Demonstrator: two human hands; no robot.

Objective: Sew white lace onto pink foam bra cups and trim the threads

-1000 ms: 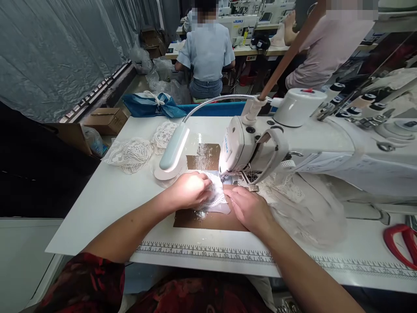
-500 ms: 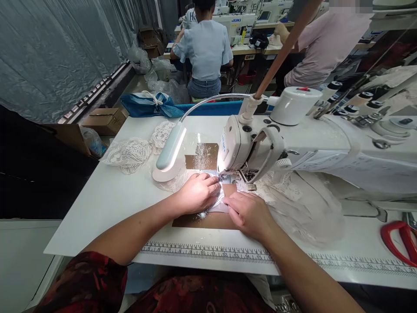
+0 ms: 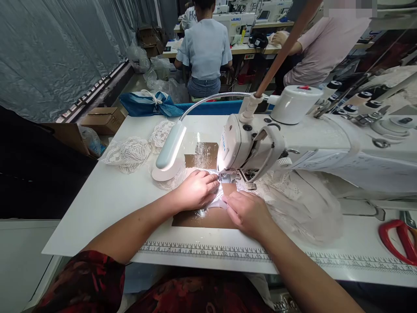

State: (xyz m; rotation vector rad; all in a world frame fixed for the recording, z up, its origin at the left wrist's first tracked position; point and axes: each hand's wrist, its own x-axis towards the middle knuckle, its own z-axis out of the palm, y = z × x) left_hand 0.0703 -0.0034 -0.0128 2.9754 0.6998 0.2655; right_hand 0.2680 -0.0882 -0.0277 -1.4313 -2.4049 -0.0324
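My left hand (image 3: 196, 191) lies on a small white lace piece (image 3: 217, 201) just left of the needle of a white sewing machine (image 3: 260, 148). Its fingers are curled down and press the lace to the table. My right hand (image 3: 247, 211) rests on the same piece from the right, with its fingertips pinching the lace edge near the presser foot. The lace sits on a shiny brown plate (image 3: 202, 217) set into the white table (image 3: 107, 200). A bent-neck lamp (image 3: 169, 152) shines on my left hand.
More white lace pieces (image 3: 130, 152) lie at the table's back left. A heap of cream fabric (image 3: 302, 204) sits right of the needle. Red scissors (image 3: 399, 237) lie at the far right. A printed ruler (image 3: 208, 251) runs along the front edge. Two people sit at machines behind.
Both hands have slid the lace a little toward the needle, and less of it shows between them. My left hand has moved slightly right.
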